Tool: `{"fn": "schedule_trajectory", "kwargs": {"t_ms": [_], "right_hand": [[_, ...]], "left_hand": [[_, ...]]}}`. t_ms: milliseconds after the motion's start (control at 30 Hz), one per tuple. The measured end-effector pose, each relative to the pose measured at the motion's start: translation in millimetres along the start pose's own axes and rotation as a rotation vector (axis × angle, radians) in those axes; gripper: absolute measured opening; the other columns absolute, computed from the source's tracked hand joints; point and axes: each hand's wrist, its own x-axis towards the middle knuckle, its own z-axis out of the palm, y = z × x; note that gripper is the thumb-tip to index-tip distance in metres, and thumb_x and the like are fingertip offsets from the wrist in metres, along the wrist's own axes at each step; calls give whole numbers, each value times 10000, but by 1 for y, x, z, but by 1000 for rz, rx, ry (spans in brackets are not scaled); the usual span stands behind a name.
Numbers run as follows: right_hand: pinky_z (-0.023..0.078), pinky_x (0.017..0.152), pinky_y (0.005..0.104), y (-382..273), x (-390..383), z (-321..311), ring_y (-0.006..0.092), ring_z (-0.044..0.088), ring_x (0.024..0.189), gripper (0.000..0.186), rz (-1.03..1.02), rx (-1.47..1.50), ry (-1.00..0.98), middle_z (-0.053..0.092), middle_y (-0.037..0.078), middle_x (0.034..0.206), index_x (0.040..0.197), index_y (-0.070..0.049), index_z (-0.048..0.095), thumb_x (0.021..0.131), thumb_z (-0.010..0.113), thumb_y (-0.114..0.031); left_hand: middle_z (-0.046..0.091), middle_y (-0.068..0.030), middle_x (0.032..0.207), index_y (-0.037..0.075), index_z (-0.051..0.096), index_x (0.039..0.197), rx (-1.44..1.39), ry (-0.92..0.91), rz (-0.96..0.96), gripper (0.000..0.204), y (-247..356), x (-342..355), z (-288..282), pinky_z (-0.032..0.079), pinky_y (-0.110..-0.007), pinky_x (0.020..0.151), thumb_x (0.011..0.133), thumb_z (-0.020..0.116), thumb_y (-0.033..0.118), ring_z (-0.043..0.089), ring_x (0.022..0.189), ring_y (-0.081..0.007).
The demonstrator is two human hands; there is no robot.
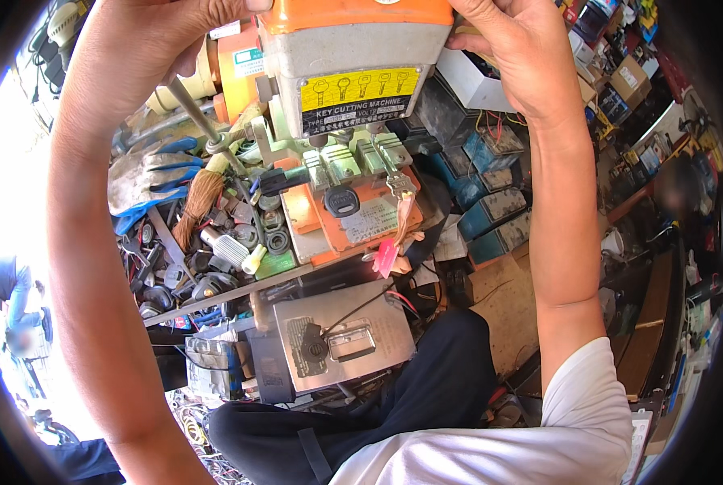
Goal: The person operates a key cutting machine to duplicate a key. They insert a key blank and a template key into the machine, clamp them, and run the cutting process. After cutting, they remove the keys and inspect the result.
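A key-cutting machine (361, 56) with a grey housing and orange top stands on a bench in front of me. My left hand (163, 32) is at the upper left of its orange cover, thumb on the edge and fingers curled. Opposite, my right hand (511, 56) grips the cover's right side with bent fingers. The cover's top is cut off by the picture's upper edge. Below the housing, a black-headed key (342, 202) sits in the left clamp. A metal key (399, 186) with a tan strap and a pink tag (386, 259) is at the right clamp.
Left of the machine lie a work glove (155, 178), a small broom (198, 198), a brush (228, 246) and loose metal parts. Teal drawer boxes (495, 218) stand to the right. A metal case (345, 335) sits below the bench, near my knees. A person (22, 315) is at far left.
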Motion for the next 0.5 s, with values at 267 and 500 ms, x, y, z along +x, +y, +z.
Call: {"fn": "schedule_trajectory", "kwargs": {"t_ms": [267, 500], "right_hand": [[499, 567, 210, -2, 0, 2, 60, 586, 664, 302, 8, 0, 3, 613, -4, 849, 1039, -30, 582, 965, 780, -245], [505, 569, 211, 5, 1, 0, 63, 591, 666, 298, -28, 5, -5, 614, -2, 849, 1038, -29, 581, 967, 778, -240]], "left_hand": [[736, -94, 704, -114, 648, 1240, 48, 68, 163, 568, -6, -7, 9, 404, -205, 353, 809, 841, 201, 525, 410, -53], [738, -96, 708, -116, 635, 1258, -30, 0, 26, 589, -6, 0, 0, 411, -203, 349, 804, 843, 197, 527, 405, -53]]}}
